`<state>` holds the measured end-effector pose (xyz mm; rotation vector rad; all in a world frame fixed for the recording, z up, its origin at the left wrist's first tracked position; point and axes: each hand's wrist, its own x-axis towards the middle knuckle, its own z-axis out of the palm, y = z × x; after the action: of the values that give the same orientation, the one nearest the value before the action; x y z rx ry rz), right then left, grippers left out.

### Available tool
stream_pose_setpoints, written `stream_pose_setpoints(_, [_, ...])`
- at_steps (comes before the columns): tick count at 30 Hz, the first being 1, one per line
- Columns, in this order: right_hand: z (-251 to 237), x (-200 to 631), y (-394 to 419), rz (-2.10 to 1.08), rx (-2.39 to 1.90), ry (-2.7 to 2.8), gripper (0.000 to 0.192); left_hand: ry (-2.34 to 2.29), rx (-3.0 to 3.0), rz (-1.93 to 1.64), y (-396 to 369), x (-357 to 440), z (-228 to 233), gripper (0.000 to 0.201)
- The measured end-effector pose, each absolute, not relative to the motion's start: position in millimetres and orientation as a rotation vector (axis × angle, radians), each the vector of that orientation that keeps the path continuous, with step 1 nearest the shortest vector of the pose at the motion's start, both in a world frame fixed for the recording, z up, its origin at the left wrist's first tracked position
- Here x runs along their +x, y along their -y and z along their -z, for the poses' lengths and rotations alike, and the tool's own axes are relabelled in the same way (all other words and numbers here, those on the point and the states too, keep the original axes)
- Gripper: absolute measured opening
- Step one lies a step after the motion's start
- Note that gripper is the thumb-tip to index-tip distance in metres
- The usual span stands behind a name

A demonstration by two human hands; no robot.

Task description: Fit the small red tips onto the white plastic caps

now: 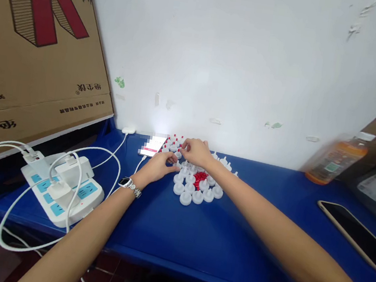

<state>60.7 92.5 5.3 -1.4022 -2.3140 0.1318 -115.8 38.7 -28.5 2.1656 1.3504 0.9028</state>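
Note:
Several small white round caps [192, 189] lie clustered on the blue table [195, 240] around a heap of tiny red pieces [199, 178]. More white caps with red tips [172, 144] stand in rows near the wall. My left hand [159, 167], with a wristwatch [129, 184], rests at the cluster's left edge, its fingertips on a white cap. My right hand [196, 151] hovers just above, fingers pinched together at the rows; what it pinches is too small to tell.
A white power strip [65, 189] with plugged chargers and looping white cables sits at the left. A lit phone [152, 146] lies by the wall, a dark phone [356, 235] at the right. An orange bottle [335, 161] and a cardboard box [30, 44] flank the table.

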Motion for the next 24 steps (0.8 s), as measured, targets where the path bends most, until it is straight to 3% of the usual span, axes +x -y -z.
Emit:
stream_pose_setpoints(8, [-9,46,-99,-0.112,-1.389,2.326,0.015,-1.54,2.251,-1.099,-36,-119,17,0.031])
stream_pose_setpoints(12, [-11,55,-75,-0.382,-1.24,2.054,0.015,-1.55,2.307,-1.315,-31,-112,15,0.042])
stream_pose_setpoints(15, [-11,67,-51,-0.578,-1.139,1.924,0.017,-1.424,2.366,-1.246,-28,-103,15,0.042])
stream_pose_setpoints(21, [1,93,-15,-0.524,-1.056,1.951,0.028,-1.132,2.59,-1.156,-17,-85,8,0.032])
stream_pose_setpoints(24, [8,101,-14,-0.738,-1.009,1.83,0.035,-1.013,2.782,-1.087,-9,-87,-2,0.033])
